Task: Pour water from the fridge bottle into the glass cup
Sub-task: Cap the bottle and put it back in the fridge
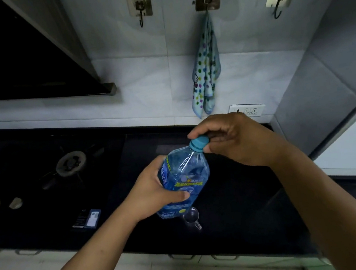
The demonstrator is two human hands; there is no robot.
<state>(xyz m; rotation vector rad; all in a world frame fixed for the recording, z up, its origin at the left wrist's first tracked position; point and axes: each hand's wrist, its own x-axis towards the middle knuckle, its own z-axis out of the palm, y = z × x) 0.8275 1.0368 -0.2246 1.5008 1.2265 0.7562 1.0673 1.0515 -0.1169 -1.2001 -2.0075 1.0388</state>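
Hands: 2 in view, both on the 1 bottle, held above the dark counter [235,195].
Left hand [154,190]: wrapped around the lower body of the bottle [183,178], thumb across the near side of the label, gripping it firmly.
Right hand [237,139]: closed over the blue cap [199,143], thumb and fingers pinching it from the far right side; the cap is on the neck, so the step in hand looks like unscrewing.
Bottle axis: tilted, base near and left, cap far and right, leaning toward the right hand.
Bottle contents: clear blue plastic, water inside; level hard to read.
Glass cup [192,217]: 1, clear, with a handle pointing near-right, standing on the counter just beside and below the bottle's base, partly hidden by it.
Key relation: the cup lies near of both hands, almost under the base, opposite the capped end. Judged from this, pouring calls for swinging the neck back toward the cup once the cap is off.
Nearer hand: the left hand is closer to the cup.
Counts: 2 small boxes [86,218] at the near left of the counter, 1 dotted cloth [206,69] on the middle of 3 wall hooks, 2 burners on the stove [71,163] at far left.
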